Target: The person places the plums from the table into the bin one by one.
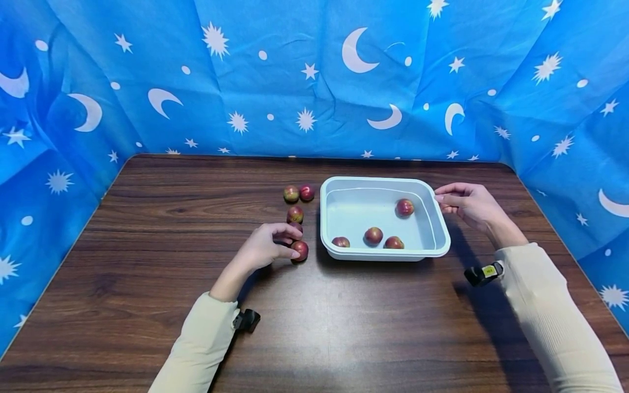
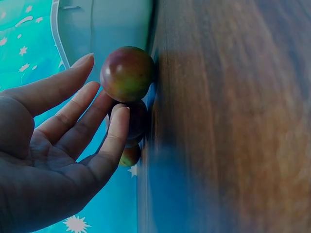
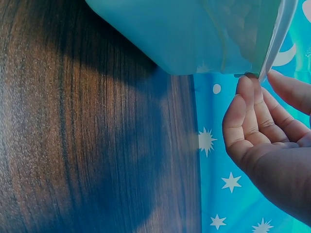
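Note:
My left hand (image 1: 267, 248) is at the nearest plum (image 1: 300, 251) of a short row on the table, left of the tub. In the left wrist view its thumb stands a little off that plum (image 2: 127, 74), fingers spread and slightly bent beside it. Another plum (image 1: 295, 228), just behind, is partly covered by the fingers. My right hand (image 1: 469, 204) pinches the right rim of a white plastic tub (image 1: 354, 207), thumb on top and fingers under the lip in the right wrist view. Several plums lie inside, among them one plum (image 1: 405, 207) at the right.
More plums stand farther back in the row: one plum (image 1: 295, 214), then a greenish plum (image 1: 291, 193) beside a red plum (image 1: 307, 192). The dark wooden table (image 1: 162, 234) ends at a blue curtain (image 1: 275, 82) with moons and stars.

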A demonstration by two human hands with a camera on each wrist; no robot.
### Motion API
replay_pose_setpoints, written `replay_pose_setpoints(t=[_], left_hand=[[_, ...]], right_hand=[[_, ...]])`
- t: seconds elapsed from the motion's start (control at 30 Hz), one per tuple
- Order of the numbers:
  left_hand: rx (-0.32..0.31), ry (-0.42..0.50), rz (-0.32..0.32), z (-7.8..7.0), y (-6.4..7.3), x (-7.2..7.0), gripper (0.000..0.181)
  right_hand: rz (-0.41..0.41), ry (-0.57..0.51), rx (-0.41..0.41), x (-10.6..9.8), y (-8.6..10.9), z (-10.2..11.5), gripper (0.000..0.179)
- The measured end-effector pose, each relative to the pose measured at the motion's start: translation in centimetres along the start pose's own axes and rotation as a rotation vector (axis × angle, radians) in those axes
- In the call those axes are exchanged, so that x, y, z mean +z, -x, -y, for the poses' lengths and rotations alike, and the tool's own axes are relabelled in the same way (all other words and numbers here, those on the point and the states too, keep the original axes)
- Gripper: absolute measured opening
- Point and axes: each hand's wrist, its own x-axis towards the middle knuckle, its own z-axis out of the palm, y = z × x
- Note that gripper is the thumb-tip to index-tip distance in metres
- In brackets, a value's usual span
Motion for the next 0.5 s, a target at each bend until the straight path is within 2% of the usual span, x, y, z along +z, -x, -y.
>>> replay_pose_setpoints(t=[0.17,0.3,0.5], left_hand=[[-0.009,-0.025,0.003,-0.18,-0.04,0.1,0.031],[-0.01,-0.047,0.005,-0.25,-0.09,0.19,0.03],[-0.024,-0.076,0.01,-0.25,-0.16,0.38,0.029]], right_hand=[[-0.026,0.033,0.008,0.05,-0.03,0.02,0.012],[-0.068,0.104,0.019,0.17,-0.06,0.02,0.011],[-0.07,0.098,0.017,0.17,-0.06,-0.04,0.011]])
